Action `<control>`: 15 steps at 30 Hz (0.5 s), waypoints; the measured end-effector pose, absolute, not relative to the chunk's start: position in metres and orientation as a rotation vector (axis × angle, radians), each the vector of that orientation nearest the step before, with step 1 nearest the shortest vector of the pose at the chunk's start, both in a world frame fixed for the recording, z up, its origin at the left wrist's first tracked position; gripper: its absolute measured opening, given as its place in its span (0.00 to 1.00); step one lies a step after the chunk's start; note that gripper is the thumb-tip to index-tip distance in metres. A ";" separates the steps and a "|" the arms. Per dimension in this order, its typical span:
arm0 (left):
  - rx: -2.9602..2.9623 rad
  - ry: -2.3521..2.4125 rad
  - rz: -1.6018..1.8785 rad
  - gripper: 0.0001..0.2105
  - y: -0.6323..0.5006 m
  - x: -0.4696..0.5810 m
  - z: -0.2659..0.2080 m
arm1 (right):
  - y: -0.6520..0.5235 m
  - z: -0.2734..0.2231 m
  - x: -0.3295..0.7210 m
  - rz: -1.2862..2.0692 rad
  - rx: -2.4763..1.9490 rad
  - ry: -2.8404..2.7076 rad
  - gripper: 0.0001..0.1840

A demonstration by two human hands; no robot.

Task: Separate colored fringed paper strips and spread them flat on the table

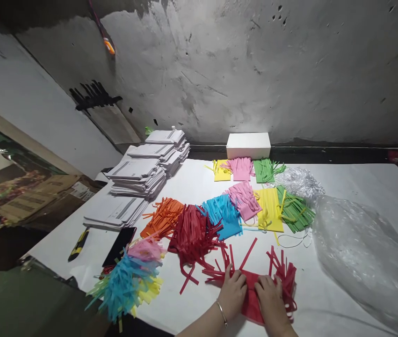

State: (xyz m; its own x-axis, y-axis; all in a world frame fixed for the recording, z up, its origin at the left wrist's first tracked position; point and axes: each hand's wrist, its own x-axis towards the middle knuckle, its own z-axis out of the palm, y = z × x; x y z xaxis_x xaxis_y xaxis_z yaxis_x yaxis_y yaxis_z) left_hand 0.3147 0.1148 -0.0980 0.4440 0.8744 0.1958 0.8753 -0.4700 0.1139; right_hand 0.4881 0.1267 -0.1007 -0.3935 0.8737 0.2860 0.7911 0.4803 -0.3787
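Note:
A red fringed paper piece (251, 299) lies at the table's near edge, its cut strips spreading to both sides. My left hand (233, 291), with a bangle on the wrist, grips its left part with curled fingers. On the right part, my right hand (271, 295) has its fingers bent around the paper; the fingertips are partly hidden. Just beyond are a dark red fringed bundle (195, 231), an orange one (163, 217) and a blue one (222, 215). A pink fringed piece (243, 200), a yellow one (270, 209) and a green one (296, 210) continue the row.
Stacks of white printed packets (137, 175) stand at the left back. A box cutter (78, 244), a dark phone (119, 245) and a multicoloured fringe bundle (128, 278) lie at the left. Clear plastic (363, 257) covers the right side. A white box (248, 145) sits by the wall.

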 end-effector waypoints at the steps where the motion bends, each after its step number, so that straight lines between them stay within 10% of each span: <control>1: -2.654 -1.582 -0.357 0.05 0.114 0.314 -0.099 | 0.126 -0.102 0.488 0.251 -1.358 -2.300 0.16; 15: -2.858 -1.484 -0.336 0.04 0.124 0.324 -0.094 | 0.149 -0.098 0.489 0.202 -1.273 -2.301 0.17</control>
State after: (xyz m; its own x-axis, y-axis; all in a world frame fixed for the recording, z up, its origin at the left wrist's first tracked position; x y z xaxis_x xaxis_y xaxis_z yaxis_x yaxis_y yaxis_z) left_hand 0.3240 0.1244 -0.0943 0.5594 0.8171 0.1391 0.7972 -0.5763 0.1796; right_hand 0.4887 0.1494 -0.0984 -0.4387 0.8267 0.3521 0.7526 0.5522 -0.3588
